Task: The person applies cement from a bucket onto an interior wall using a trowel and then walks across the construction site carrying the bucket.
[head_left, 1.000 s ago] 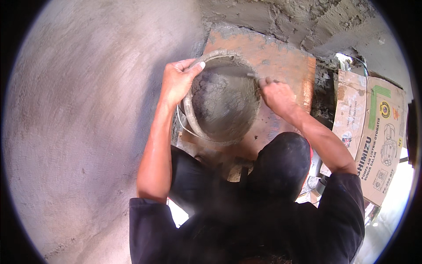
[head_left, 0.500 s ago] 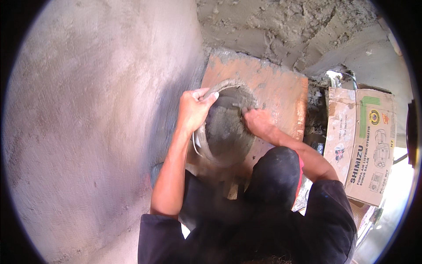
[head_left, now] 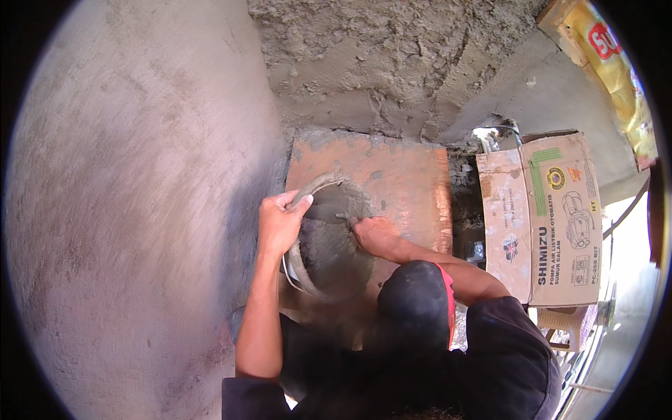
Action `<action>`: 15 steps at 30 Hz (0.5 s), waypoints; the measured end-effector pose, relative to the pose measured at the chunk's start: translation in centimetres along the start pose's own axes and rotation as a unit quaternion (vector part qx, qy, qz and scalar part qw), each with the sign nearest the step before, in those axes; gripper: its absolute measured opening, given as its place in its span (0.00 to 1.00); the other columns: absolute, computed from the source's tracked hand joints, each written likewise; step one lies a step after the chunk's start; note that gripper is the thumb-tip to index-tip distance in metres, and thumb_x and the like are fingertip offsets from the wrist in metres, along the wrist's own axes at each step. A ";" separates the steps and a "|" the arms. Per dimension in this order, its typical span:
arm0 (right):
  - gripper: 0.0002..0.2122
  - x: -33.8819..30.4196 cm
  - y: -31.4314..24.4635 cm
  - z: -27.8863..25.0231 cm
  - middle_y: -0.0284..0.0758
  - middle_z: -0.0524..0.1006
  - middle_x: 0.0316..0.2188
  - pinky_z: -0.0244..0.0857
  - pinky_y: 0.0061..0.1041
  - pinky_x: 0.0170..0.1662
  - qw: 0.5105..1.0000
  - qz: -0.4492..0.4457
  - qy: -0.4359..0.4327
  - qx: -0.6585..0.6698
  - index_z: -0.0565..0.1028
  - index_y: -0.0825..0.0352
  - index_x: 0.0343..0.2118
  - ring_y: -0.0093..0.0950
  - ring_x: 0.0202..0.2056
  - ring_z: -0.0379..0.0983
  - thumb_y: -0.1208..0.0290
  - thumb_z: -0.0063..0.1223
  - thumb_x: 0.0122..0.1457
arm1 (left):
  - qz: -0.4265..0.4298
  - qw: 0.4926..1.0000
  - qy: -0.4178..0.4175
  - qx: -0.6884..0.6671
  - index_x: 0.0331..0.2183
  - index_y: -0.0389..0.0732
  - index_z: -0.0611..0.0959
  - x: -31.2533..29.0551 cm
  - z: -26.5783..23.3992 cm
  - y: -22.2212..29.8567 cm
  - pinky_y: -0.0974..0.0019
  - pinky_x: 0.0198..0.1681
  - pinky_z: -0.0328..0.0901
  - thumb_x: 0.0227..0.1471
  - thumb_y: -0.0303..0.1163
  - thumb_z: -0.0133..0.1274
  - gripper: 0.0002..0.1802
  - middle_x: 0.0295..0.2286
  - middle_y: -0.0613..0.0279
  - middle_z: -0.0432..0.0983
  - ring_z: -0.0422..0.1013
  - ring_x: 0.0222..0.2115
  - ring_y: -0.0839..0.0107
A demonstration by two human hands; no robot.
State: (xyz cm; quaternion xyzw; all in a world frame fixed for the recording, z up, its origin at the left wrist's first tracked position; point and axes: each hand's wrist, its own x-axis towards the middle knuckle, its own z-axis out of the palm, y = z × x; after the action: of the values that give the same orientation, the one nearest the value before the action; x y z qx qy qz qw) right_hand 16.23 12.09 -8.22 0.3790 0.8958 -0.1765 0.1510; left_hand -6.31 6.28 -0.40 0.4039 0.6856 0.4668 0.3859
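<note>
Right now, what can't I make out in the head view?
In the head view:
Whatever the right hand may hold: covered by the hand itself.
Floor of the bucket: hidden under the grey mix.
The bucket's near side: hazily blurred.
Yellow sheet: cut off by the round picture edge.

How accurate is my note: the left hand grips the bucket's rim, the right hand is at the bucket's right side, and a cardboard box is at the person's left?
One slip: the cardboard box is at the person's right, as the head view shows. The left hand does grip the bucket's rim, with the right hand at its right side.
</note>
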 end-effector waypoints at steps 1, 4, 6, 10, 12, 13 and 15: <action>0.11 -0.1 0.2 -0.1 0.46 0.81 0.35 0.74 0.40 0.43 1.000 -0.002 0.001 0.001 0.80 0.70 0.37 0.43 0.39 0.80 0.75 0.47 0.56 | -0.001 1.000 -0.002 -0.005 0.42 0.23 0.81 -0.2 0.1 0.5 0.69 0.38 0.69 0.51 0.33 0.62 0.22 0.32 0.50 0.83 0.76 0.31 0.74; 0.11 -0.3 0.3 0.1 0.46 0.81 0.34 0.74 0.40 0.42 1.000 -0.012 0.000 -0.002 0.80 0.70 0.37 0.43 0.39 0.80 0.75 0.47 0.55 | 0.010 1.000 -0.007 0.002 0.42 0.25 0.82 -0.3 0.3 0.6 0.70 0.39 0.68 0.53 0.31 0.61 0.19 0.32 0.55 0.83 0.75 0.32 0.76; 0.11 -0.3 0.1 0.0 0.46 0.81 0.34 0.74 0.40 0.42 1.000 -0.015 0.002 -0.015 0.81 0.70 0.36 0.43 0.38 0.80 0.75 0.48 0.55 | -0.003 1.000 -0.022 0.002 0.42 0.26 0.83 -0.7 0.2 1.5 0.71 0.40 0.68 0.53 0.30 0.60 0.18 0.34 0.57 0.83 0.75 0.33 0.77; 0.10 -1.0 0.7 0.8 0.47 0.81 0.32 0.74 0.41 0.39 0.997 -0.067 -0.003 -0.026 0.81 0.69 0.33 0.44 0.36 0.80 0.72 0.50 0.54 | 0.017 0.999 0.005 0.049 0.43 0.26 0.83 -0.5 0.4 0.8 0.70 0.41 0.68 0.53 0.33 0.61 0.20 0.34 0.56 0.83 0.75 0.34 0.75; 0.10 -1.7 1.9 -0.2 0.46 0.81 0.30 0.74 0.41 0.37 0.993 -0.085 -0.032 -0.081 0.81 0.69 0.31 0.44 0.34 0.80 0.70 0.51 0.53 | 0.008 0.996 -0.005 0.094 0.43 0.25 0.82 -1.0 0.5 2.8 0.69 0.43 0.68 0.53 0.35 0.61 0.22 0.35 0.55 0.83 0.75 0.35 0.74; 0.09 -1.7 1.3 -1.5 0.46 0.81 0.29 0.74 0.41 0.37 0.986 -0.096 -0.068 -0.119 0.81 0.69 0.29 0.44 0.33 0.80 0.70 0.51 0.53 | -0.005 0.995 -0.002 0.095 0.43 0.25 0.82 -0.9 -0.1 2.2 0.69 0.43 0.68 0.53 0.37 0.62 0.24 0.35 0.54 0.83 0.75 0.35 0.74; 0.13 -1.3 1.4 -3.5 0.47 0.79 0.26 0.71 0.46 0.37 0.995 -0.074 -0.046 -0.055 0.76 0.69 0.35 0.46 0.32 0.78 0.63 0.48 0.60 | 0.005 0.996 0.011 0.092 0.43 0.26 0.82 -0.8 -0.8 0.9 0.68 0.42 0.69 0.52 0.37 0.62 0.23 0.34 0.52 0.83 0.76 0.34 0.72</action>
State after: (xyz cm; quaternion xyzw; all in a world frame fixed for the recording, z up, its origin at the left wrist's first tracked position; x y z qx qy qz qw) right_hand 17.60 13.72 -4.85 0.2943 0.9217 -0.1553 0.1992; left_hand -6.53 5.50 0.81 0.4362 0.7279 0.4081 0.3365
